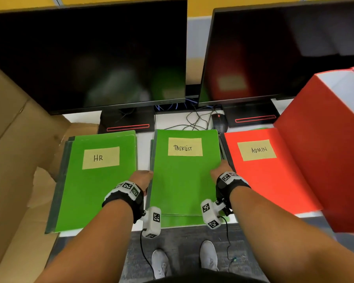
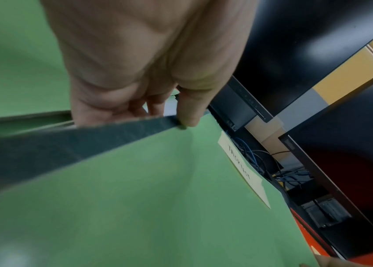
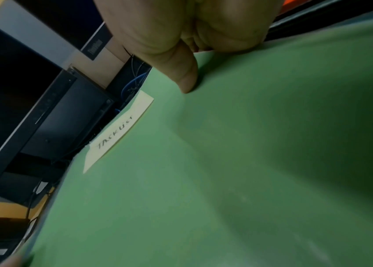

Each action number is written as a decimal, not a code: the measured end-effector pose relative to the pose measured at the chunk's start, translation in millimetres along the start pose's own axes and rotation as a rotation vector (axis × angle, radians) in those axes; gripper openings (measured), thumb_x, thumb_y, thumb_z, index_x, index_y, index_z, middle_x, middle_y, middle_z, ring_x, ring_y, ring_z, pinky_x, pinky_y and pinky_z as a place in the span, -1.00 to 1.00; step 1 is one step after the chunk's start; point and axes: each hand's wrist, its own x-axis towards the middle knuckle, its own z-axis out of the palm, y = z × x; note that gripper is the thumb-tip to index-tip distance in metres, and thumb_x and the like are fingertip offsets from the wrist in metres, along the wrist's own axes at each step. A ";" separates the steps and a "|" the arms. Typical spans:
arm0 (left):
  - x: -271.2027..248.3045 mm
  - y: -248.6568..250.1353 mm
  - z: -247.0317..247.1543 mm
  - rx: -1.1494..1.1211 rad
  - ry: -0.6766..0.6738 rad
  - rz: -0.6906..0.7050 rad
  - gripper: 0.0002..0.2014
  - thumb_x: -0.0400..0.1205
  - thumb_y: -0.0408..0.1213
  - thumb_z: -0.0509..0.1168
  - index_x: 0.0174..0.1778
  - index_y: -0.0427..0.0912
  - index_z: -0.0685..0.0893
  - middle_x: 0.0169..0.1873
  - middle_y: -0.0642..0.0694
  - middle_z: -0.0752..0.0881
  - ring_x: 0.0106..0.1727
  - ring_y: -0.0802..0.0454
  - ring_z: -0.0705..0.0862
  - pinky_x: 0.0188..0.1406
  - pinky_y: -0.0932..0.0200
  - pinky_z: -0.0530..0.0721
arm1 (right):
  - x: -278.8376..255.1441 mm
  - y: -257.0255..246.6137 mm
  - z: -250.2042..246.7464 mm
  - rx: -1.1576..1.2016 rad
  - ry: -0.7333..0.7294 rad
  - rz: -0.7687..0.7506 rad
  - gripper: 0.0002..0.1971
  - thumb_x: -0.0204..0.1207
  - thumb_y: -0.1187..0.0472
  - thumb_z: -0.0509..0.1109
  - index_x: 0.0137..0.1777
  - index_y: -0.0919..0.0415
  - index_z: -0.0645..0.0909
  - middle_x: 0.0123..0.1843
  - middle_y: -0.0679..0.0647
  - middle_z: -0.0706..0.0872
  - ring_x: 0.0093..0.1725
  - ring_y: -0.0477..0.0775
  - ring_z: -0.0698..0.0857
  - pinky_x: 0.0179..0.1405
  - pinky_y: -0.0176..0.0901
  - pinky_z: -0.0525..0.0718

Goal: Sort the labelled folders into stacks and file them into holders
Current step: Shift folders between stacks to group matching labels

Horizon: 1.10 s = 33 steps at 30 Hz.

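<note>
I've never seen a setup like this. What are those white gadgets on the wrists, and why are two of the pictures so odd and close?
No robot here: a person wears three cameras. The head view looks down at a desk with three stacks: the HR folder, the TASKLIST folder and the red ADMIN folder. A red holder stands on the right. The white gadgets are wrist cameras, which give the two close pictures. The left hand grips the TASKLIST folder's left edge, thumb on top; the right hand grips its right edge likewise. Behind are two dark monitors and a mouse.
</note>
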 end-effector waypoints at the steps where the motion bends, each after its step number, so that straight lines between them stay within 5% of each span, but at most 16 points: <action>1: -2.7 0.7 1.4 0.001 0.002 0.004 -0.85 0.69 -0.15 0.23 -0.16 -0.07 0.62 -0.01 -0.24 0.63 0.00 -0.19 0.63 0.28 -0.22 0.63 | 1.2 0.2 0.4 -0.006 -0.011 -0.008 -0.55 0.51 0.39 0.27 0.39 0.33 0.33 0.23 0.30 0.64 0.19 0.26 0.66 0.03 -0.12 0.57; 4: -3.0 -1.3 3.7 0.081 0.014 0.033 -0.60 0.68 -0.10 0.26 0.37 -0.24 0.55 0.23 -0.26 0.62 0.27 -0.26 0.59 0.37 -0.13 0.54 | 5.3 4.3 5.4 0.011 -0.022 -0.068 -0.54 0.50 0.38 0.27 0.41 0.28 0.36 0.24 0.24 0.65 0.21 0.25 0.65 0.14 -0.10 0.61; 12: -10.7 10.6 -9.3 0.033 0.098 0.197 -0.53 0.67 -0.40 0.25 0.51 -0.20 0.36 0.28 -0.12 0.57 0.28 -0.16 0.56 0.41 -0.10 0.45 | -8.3 -9.7 -0.9 -0.013 0.086 -0.156 -0.41 0.41 0.11 0.41 0.47 0.05 0.39 0.44 0.24 0.36 0.34 0.35 0.51 0.35 0.06 0.53; 14: -15.9 19.4 -15.7 -0.091 0.138 0.283 -0.58 0.66 -0.43 0.25 0.43 -0.11 0.42 0.24 -0.10 0.63 0.29 -0.17 0.58 0.40 -0.15 0.48 | -14.7 -25.2 -12.9 0.234 0.086 -0.265 -0.36 0.47 0.18 0.42 0.54 0.13 0.30 0.42 0.22 0.49 0.35 0.27 0.55 0.32 -0.06 0.52; 18: -37.6 50.6 -28.2 -0.326 0.188 0.491 -0.66 0.67 -0.53 0.19 0.29 -0.09 0.45 -0.06 0.05 0.61 0.02 0.02 0.57 0.19 0.04 0.51 | -30.6 -64.0 -38.8 0.461 0.101 -0.488 -0.60 0.57 0.29 0.33 0.39 0.17 0.41 0.17 0.06 0.64 0.20 0.08 0.63 0.24 -0.13 0.54; 20: -44.5 63.9 -38.2 -0.396 0.170 0.544 -0.58 0.65 -0.57 0.20 0.38 -0.12 0.42 0.02 0.05 0.64 0.05 0.09 0.58 0.25 0.01 0.52 | -37.6 -78.1 -49.0 0.534 0.124 -0.582 -0.61 0.55 0.30 0.34 0.36 0.10 0.43 0.17 -0.02 0.63 0.21 0.05 0.62 0.31 -0.05 0.54; 22: -45.6 70.7 -46.5 -0.467 0.132 0.540 -0.40 0.56 -0.57 0.30 0.47 -0.01 0.37 0.30 0.02 0.62 0.31 0.04 0.57 0.40 -0.11 0.48 | -40.0 -83.7 -53.0 0.626 0.087 -0.635 -0.59 0.50 0.32 0.36 0.29 -0.03 0.45 0.20 -0.05 0.67 0.22 0.04 0.64 0.34 0.07 0.55; 24: -52.3 73.4 -48.3 -0.522 0.083 0.527 -0.25 0.49 -0.57 0.35 0.53 0.09 0.31 0.46 -0.02 0.53 0.44 -0.05 0.52 0.45 -0.18 0.45 | -40.1 -81.7 -51.0 0.659 0.040 -0.624 -0.53 0.41 0.33 0.39 0.24 -0.10 0.44 0.19 -0.01 0.71 0.20 0.09 0.68 0.30 0.18 0.60; 26: -59.5 71.5 -42.0 -0.510 0.077 0.530 -0.27 0.56 -0.65 0.26 0.58 0.00 0.25 0.40 0.00 0.57 0.36 -0.01 0.57 0.39 -0.03 0.49 | -36.3 -73.1 -43.9 0.612 0.021 -0.574 -0.46 0.40 0.36 0.39 0.33 -0.04 0.38 0.23 0.05 0.68 0.22 0.13 0.66 0.32 0.20 0.59; 33: -53.3 64.4 -31.0 -0.437 0.135 0.523 -0.42 0.65 -0.56 0.20 0.53 0.02 0.35 0.24 0.11 0.64 0.33 0.00 0.57 0.41 0.01 0.43 | -33.2 -64.7 -39.2 0.487 0.080 -0.498 -0.55 0.58 0.36 0.26 0.44 0.09 0.31 0.24 0.06 0.61 0.19 0.08 0.58 0.31 -0.11 0.48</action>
